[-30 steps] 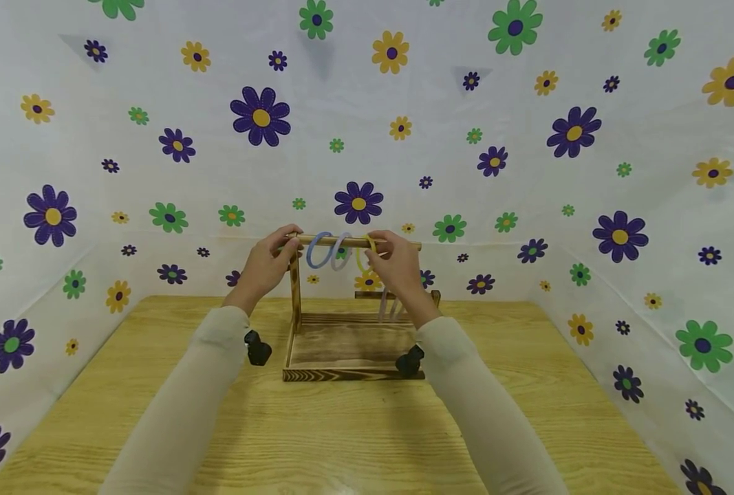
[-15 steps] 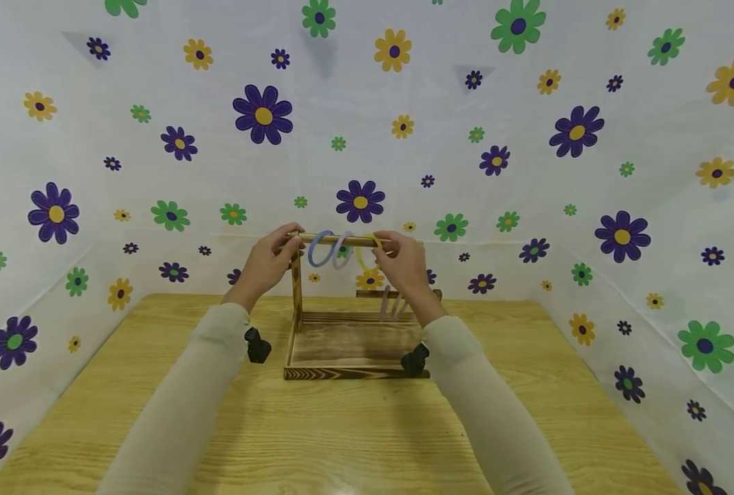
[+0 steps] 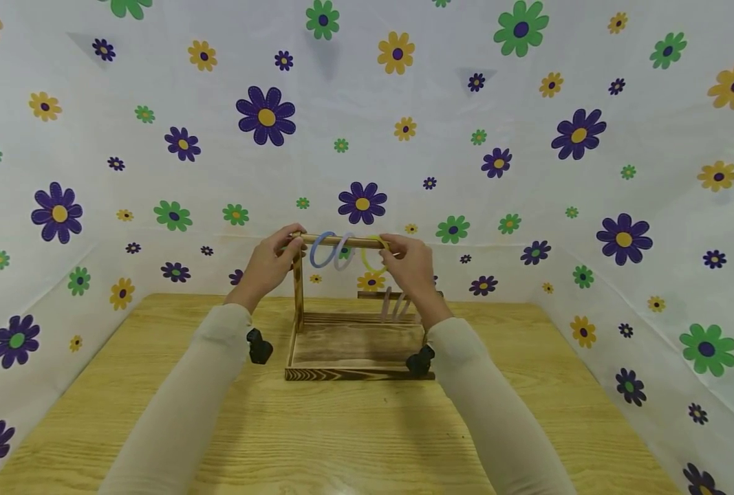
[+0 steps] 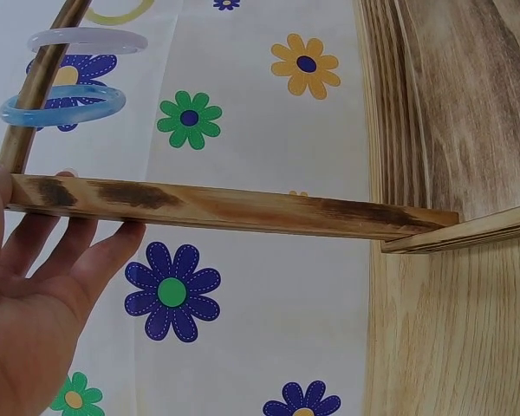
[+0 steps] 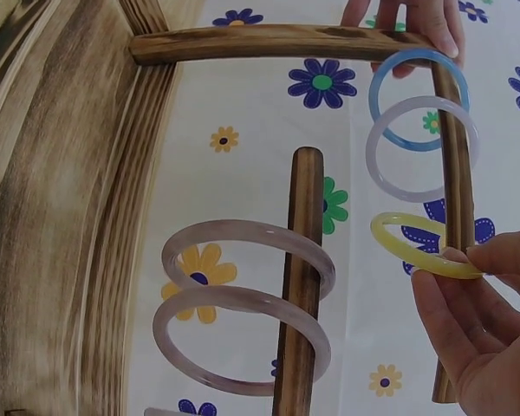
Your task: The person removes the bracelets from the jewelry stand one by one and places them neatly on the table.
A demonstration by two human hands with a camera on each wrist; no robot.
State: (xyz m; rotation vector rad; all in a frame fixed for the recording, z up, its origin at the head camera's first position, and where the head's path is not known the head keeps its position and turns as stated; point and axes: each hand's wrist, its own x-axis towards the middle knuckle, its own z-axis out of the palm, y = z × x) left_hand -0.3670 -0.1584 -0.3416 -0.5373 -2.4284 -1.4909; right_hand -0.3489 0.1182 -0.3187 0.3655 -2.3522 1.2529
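Observation:
A wooden bangle rack (image 3: 298, 289) has an upper bar (image 5: 457, 191) held up by a side post (image 4: 243, 208). My left hand (image 3: 269, 267) grips the corner where post and bar join. A yellow bangle (image 5: 397, 218) circles the upper bar, and my right hand (image 3: 411, 267) pinches its near edge between thumb and fingers. Closer to the left hand, a blue bangle (image 4: 69, 114) and a pale lavender bangle (image 4: 113, 40) hang loose on the same bar. In the right wrist view the upper bar's free end sticks out below the right hand.
A shorter, lower bar (image 5: 307, 186) carries mauve bangles (image 5: 243, 230), partly behind the right forearm in the head view. The rack's tray base (image 3: 348, 347) stands on a wood-grain table (image 3: 342, 433). A flower-printed cloth (image 3: 218, 158) encloses the back and sides.
My right hand has slid the yellow bangle rightward along the upper bar, away from the lavender one. My left hand keeps its grip on the corner.

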